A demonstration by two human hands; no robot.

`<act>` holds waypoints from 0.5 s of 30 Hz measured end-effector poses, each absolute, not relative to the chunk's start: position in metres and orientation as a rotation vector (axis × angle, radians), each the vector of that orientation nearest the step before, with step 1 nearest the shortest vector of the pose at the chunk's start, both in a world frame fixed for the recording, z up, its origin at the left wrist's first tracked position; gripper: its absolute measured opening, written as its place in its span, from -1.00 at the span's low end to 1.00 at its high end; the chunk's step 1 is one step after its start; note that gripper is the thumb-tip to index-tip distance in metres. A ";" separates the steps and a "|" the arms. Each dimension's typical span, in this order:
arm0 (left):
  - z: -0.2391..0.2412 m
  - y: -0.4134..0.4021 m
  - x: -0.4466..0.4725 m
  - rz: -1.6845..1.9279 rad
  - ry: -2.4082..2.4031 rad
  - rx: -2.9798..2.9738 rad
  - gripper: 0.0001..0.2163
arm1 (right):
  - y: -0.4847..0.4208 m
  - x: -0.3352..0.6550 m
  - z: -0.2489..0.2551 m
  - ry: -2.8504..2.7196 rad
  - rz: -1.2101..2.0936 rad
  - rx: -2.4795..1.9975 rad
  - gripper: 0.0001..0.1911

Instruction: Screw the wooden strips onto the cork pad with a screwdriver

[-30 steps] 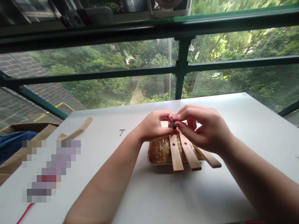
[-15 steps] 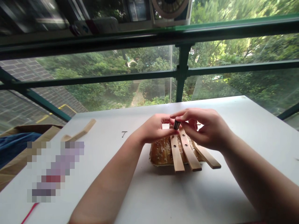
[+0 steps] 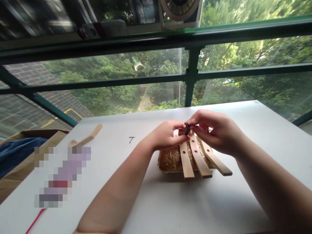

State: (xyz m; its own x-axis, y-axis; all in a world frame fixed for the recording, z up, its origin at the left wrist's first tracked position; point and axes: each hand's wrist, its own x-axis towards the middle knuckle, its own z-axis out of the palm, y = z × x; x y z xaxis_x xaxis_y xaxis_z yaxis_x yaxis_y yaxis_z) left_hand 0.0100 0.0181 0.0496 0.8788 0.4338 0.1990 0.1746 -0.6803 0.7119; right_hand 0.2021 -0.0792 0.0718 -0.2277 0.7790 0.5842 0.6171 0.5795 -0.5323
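Observation:
Between the fingertips of both hands is a small dark metal cylinder (image 3: 187, 129), tilted over the far part of a brown lump. My right hand (image 3: 214, 130) pinches its upper end between thumb and fingers. Closed around its lower end from the left is my left hand (image 3: 167, 133), its fingertips partly hidden. Below them lies the glossy brown block (image 3: 169, 161), rough and studded with small bits. Three pale wooden slats (image 3: 187, 165) with dark screw holes lie across it, and their near ends overhang its front edge.
Two small screws (image 3: 131, 139) lie on the white table (image 3: 151, 208), left of my left hand. Farther left is a bent wooden piece (image 3: 89, 136), beside a pixelated purple item (image 3: 68, 169) with a red cord. A cardboard box (image 3: 57, 138) stands beyond the left edge; green railings (image 3: 192, 74) run behind.
The dark cylinder has tilted more, its top leaning to the right. My right hand has lifted slightly and turned. The whole view has shifted a little.

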 end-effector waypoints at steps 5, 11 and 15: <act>0.045 0.017 0.013 0.549 0.505 2.283 -0.70 | -0.080 0.198 0.073 -1.951 0.202 -1.149 -0.96; 0.043 0.018 0.013 0.550 0.503 2.196 -0.71 | -0.082 0.192 0.073 -1.928 0.106 -1.178 -0.89; 0.049 0.016 0.013 0.516 0.482 2.169 -0.75 | -0.086 0.190 0.072 -1.937 0.088 -1.182 -0.88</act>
State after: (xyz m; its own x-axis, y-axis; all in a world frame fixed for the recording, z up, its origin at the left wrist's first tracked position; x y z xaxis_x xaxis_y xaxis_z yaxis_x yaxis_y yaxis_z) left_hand 0.0126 0.0163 0.0490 0.8417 0.5033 0.1955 0.1599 -0.5782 0.8000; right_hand 0.1896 -0.0856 0.0719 -0.1989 0.7596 0.6192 0.7005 0.5521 -0.4522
